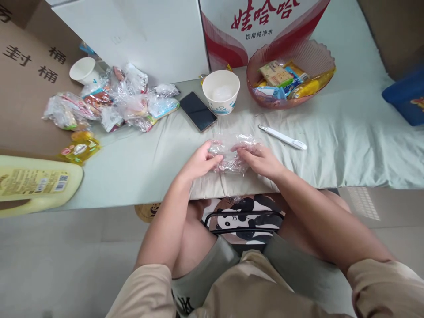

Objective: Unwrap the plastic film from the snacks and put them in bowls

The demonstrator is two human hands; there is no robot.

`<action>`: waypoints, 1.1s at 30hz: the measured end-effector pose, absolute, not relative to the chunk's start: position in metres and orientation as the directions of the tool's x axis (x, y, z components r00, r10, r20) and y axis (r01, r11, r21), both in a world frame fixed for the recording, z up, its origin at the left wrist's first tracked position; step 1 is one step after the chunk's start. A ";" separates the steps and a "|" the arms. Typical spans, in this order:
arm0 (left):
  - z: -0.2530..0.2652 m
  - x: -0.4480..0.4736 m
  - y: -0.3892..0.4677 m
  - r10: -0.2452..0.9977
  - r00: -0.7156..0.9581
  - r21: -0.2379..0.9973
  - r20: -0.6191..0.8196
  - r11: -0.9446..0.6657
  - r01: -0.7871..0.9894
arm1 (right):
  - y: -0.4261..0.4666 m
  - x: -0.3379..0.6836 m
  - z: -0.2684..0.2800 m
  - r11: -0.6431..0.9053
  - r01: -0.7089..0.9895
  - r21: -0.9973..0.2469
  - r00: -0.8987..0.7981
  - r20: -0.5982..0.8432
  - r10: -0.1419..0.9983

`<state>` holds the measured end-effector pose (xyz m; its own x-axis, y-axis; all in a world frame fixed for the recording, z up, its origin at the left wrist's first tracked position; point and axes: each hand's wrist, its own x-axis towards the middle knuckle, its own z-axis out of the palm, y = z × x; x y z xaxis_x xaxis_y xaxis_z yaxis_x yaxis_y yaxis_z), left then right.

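A crinkled sheet of clear plastic film is stretched between my hands, just above the near edge of the cloth-covered table. My left hand grips its left side, thumb on top. On the other side my right hand pinches the film, with some fingers partly hidden by it. Behind the film stands a white paper cup with something pale and translucent inside. A dark smartphone lies left of the cup. To the right of my hands rests a white utility knife.
Several wrapped snacks are heaped at the left, near another paper cup. A pink glass bowl holds packaged snacks. Boxes stand along the back. A yellow jug lies at the left edge; a blue container is far right.
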<state>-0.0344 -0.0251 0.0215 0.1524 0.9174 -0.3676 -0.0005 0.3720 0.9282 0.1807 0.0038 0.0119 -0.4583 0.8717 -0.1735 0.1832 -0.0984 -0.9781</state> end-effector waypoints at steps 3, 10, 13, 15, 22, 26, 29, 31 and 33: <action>0.026 -0.043 -0.027 0.910 0.171 0.917 -0.376 0.393 -0.075 | 0.001 0.186 0.018 -0.194 0.069 -0.979 -0.525 -0.201 0.827; 0.036 -0.053 -0.027 0.897 0.298 0.907 -0.328 0.387 -0.168 | 0.003 0.194 0.026 -0.440 -0.152 -0.885 -0.722 -0.205 0.661; 0.027 -0.044 -0.019 0.947 0.166 0.961 -0.275 0.267 0.067 | 0.006 0.190 0.017 -0.301 -0.012 -0.954 -0.529 -0.249 0.811; 0.021 -0.037 -0.013 0.981 0.054 0.976 -0.185 0.177 0.125 | 0.009 0.186 0.011 -0.288 0.027 -0.957 -0.348 -0.279 0.895; 0.016 -0.008 -0.004 0.958 -0.273 0.960 0.083 -0.004 0.281 | 0.024 0.185 0.012 0.022 0.268 -0.963 -0.046 0.010 0.999; 0.012 0.017 0.002 1.000 0.007 0.999 -0.025 0.025 0.047 | 0.023 0.182 0.019 -0.047 -0.046 -0.998 -0.309 -0.030 0.951; 0.006 0.025 0.011 0.997 -0.054 0.998 -0.051 0.048 -0.046 | 0.022 0.183 0.027 -0.345 -0.359 -0.867 -0.506 -0.130 0.853; 0.003 0.023 0.015 0.986 -0.162 0.999 -0.039 0.034 -0.038 | 0.024 0.185 0.032 -0.473 -0.424 -0.773 -0.575 -0.174 0.800; 0.004 0.015 0.018 0.962 -0.275 1.000 0.005 -0.008 -0.009 | 0.026 0.188 0.034 -0.518 -0.430 -0.740 -0.549 -0.241 0.800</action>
<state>0.0146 0.0179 0.0044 -0.2746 0.9616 0.0051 -0.0089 -0.0079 0.9999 0.1879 0.0257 0.0339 -0.5492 0.8002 -0.2410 -0.4301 -0.5178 -0.7395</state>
